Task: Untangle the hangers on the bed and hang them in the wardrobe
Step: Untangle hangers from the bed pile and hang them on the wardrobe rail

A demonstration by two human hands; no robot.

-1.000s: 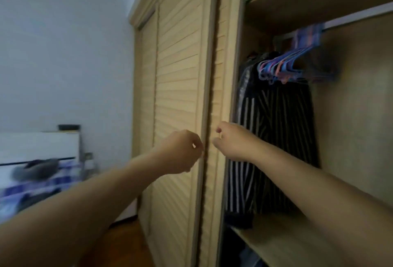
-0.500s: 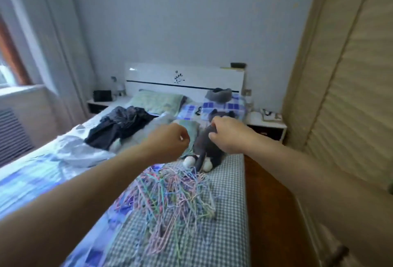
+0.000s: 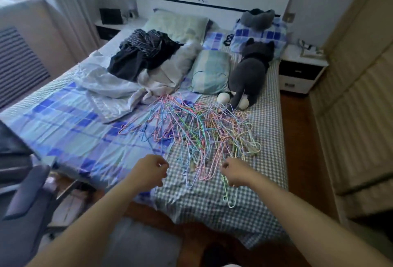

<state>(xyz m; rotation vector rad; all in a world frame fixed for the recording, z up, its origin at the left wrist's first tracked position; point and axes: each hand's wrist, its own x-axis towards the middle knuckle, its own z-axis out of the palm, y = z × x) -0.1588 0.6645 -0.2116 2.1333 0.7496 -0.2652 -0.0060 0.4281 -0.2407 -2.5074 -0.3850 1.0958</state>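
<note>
Half a second ago both hands were raised in front of the headboard and the grey plush cat; now they have dropped low over the near end of the bed [image 3: 212, 207], and the view has tilted down onto the mattress. One second ago the view faced the open wardrobe.

The left hand [image 3: 148, 172] hovers over the edge of the checked sheet with its fingers loosely curled and holding nothing. The right hand [image 3: 236, 172] sits just at the near edge of the hangers [image 3: 200, 130], fingers curled; whether it grips a wire there I cannot tell.

The hangers lie in 1 tangled heap of thin pastel wire, pink, blue, green and yellow, on the checked sheet in the middle of the bed, between the hands and the plush cat [image 3: 249, 75]. A pale green hanger trails out of the heap beneath the right wrist. Dark clothes [image 3: 144, 54] lie on crumpled bedding further up. The slatted wardrobe door [image 3: 357, 96] stands at the right edge.
</note>
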